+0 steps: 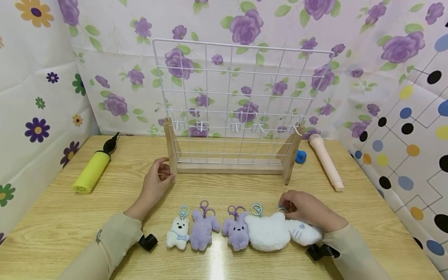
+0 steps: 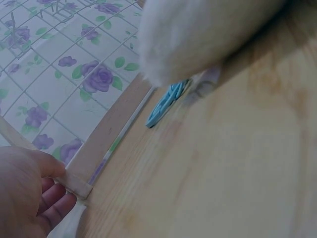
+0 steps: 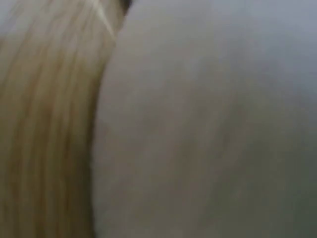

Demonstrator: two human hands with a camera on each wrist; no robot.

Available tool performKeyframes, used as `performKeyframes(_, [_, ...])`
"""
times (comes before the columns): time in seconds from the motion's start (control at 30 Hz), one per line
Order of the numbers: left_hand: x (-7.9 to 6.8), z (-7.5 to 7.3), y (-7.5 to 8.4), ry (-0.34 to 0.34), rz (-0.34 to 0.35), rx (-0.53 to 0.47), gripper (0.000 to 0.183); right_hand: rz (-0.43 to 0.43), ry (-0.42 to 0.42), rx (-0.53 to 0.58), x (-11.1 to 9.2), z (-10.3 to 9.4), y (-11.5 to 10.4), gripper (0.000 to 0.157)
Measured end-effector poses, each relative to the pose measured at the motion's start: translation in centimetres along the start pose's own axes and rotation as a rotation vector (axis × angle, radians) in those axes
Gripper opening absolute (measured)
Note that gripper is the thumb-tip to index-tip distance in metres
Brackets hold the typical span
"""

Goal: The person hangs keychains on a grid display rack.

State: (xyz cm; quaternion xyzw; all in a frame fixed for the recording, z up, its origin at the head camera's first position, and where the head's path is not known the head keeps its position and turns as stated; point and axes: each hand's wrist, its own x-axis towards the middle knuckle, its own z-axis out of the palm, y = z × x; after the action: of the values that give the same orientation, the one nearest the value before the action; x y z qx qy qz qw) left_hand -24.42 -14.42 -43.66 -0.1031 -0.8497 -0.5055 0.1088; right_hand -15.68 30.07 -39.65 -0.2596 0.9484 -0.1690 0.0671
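My left hand [image 1: 155, 182] grips the left wooden foot of a white wire grid rack [image 1: 229, 167]; in the left wrist view its fingers [image 2: 57, 206] curl at the foot's end. On the right, my right hand [image 1: 308, 206] pinches the light blue ring [image 1: 282, 210] of a white plush keychain [image 1: 303, 232] with blue stripes, partly under the hand. Left of it lie a larger white plush keychain [image 1: 267, 232], two purple plush keychains [image 1: 238, 232] and a small white bear keychain [image 1: 178, 233]. A blurred pale furry surface [image 3: 208, 119] fills most of the right wrist view.
Several white hooks [image 1: 235, 126] hang on the grid's lower part. A yellow hand pump [image 1: 91, 171] lies at the left, a pale pink tube-shaped thing [image 1: 326, 162] at the right, beside a small blue duck [image 1: 301, 156]. Patterned cloth walls enclose the wooden table [image 1: 140, 249].
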Motion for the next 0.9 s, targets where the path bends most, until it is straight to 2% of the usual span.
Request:
performKeyframes(0.2, [-0.02,-0.10,0.14,0.002,-0.003,0.001,0.056,-0.009,0.003,-0.026,0.01,0.03,-0.22,0.017])
performKeyframes(0.43, [-0.07,-0.20,0.21,-0.001,-0.005,0.017,0.055,0.005,-0.012,0.017,0.06,0.03,-0.29,0.019])
performKeyframes(0.9, [-0.09,0.02,0.34,0.002,-0.002,-0.003,0.055,0.013,-0.008,0.072,-0.38,-0.53,-0.20,0.010])
